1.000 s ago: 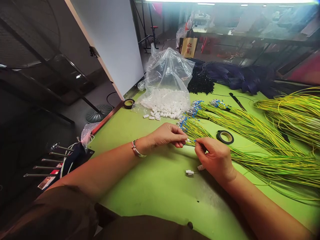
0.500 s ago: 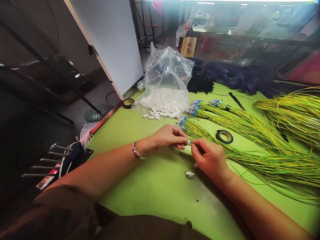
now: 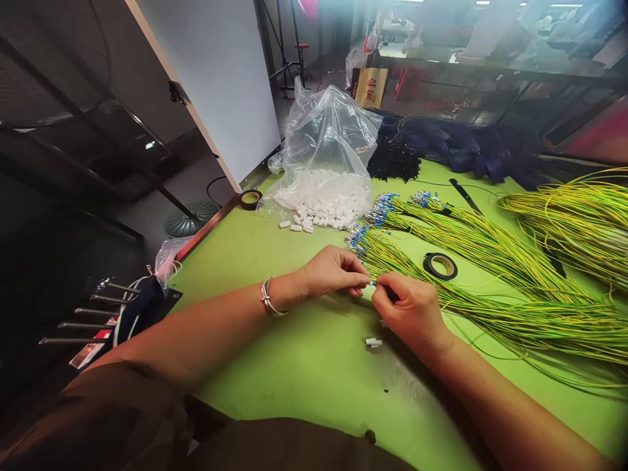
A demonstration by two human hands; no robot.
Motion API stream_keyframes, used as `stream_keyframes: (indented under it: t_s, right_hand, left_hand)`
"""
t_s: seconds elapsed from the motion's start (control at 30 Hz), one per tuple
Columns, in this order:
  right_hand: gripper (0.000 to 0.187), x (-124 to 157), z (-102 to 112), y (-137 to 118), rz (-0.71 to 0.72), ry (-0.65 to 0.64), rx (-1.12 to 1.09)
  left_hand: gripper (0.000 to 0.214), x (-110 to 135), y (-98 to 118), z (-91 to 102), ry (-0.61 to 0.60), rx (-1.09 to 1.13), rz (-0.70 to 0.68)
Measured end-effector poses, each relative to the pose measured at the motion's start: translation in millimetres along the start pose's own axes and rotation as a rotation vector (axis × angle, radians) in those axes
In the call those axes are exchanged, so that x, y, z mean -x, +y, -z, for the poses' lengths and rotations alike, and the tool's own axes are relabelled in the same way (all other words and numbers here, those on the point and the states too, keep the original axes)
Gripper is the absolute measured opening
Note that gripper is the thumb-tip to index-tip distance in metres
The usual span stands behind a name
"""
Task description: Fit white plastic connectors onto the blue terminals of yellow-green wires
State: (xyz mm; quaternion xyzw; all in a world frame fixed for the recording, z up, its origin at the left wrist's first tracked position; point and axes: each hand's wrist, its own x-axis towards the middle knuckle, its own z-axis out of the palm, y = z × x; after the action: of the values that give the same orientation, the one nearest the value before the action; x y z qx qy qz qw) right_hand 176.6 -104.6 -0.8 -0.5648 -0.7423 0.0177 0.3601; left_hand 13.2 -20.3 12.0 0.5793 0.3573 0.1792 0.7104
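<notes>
R hand (image 3: 408, 307) moved nr L hand (image 3: 336, 271): L pinching wht plastic pc (image 3: 371, 283), R blue tip (image 3: 374, 284).

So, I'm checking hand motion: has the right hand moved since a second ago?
Yes: the right hand has shifted leftward, toward the left hand, away from the black tape roll.

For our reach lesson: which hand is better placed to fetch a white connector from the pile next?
Probably the left hand: it is nearer the white connector pile; the right hand is farther, beside the yellow-green wires.
</notes>
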Motion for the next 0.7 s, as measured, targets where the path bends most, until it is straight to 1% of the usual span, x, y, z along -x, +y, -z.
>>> stream_keyframes:
  t_s: [0.13, 0.23, 0.37, 0.53, 0.6, 0.67, 0.7]
  right_hand:
    - [0.016, 0.4, -0.6, -1.2, -0.019, 0.001, 0.019]
    - [0.016, 1.0, 1.6, -1.3, -0.036, 0.014, 0.012]
    - [0.018, 1.0, 1.7, -0.6, -0.007, 0.019, 0.014]
    - [0.020, 2.0, -3.0, -1.5, -0.012, -0.013, -0.002]
    - [0.019, 2.1, -2.1, -2.4, -0.030, -0.021, -0.031]
    - [0.017, 0.5, 2.0, -2.0, -0.084, -0.060, -0.115]
    - [0.015, -1.2, 5.0, -0.9, -0.122, -0.100, -0.180]
  left_hand:
    - [0.025, 1.3, -1.6, -3.0, 0.001, 0.065, 0.028]
    - [0.028, 2.4, -1.6, -3.8, 0.039, 0.155, -0.012]
    - [0.030, 2.9, -2.5, -4.0, 0.083, 0.187, -0.034]
    - [0.026, 2.5, -2.4, -6.6, 0.042, 0.099, -0.060]
    - [0.023, 2.8, 1.3, -5.4, 0.049, 0.038, -0.061]
    - [0.020, 3.9, 8.3, -0.6, 0.041, -0.038, -0.056]
    - [0.019, 5.0, 12.7, 2.9, 0.018, -0.084, -0.051]
